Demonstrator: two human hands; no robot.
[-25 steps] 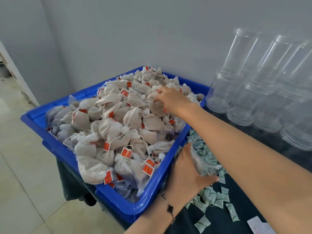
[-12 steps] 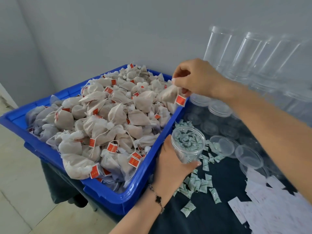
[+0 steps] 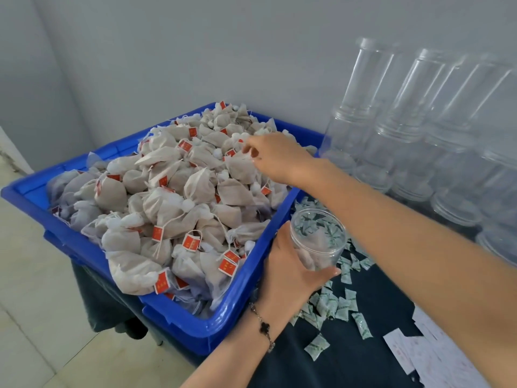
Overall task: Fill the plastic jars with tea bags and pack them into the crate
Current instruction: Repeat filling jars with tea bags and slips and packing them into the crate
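Tea bags (image 3: 173,203), white pouches with red tags on strings, lie heaped in the blue crate (image 3: 246,278) filling the head view from nine o'clock to the centre. The right hand (image 3: 275,158) reaches over the heap towards twelve o'clock, fingertips pinching the gathered top of one pouch (image 3: 242,169), likely to lift it clear. The left hand (image 3: 291,270) curls round an open plastic jar (image 3: 317,242) at the crate's five o'clock corner, mouth up, presumably held close for a short carry; one pouch seems to sit inside. Small green sachets (image 3: 333,306) litter the dark tablecloth (image 3: 335,365) beneath, and empty stacked jars (image 3: 405,141) wait at two o'clock.
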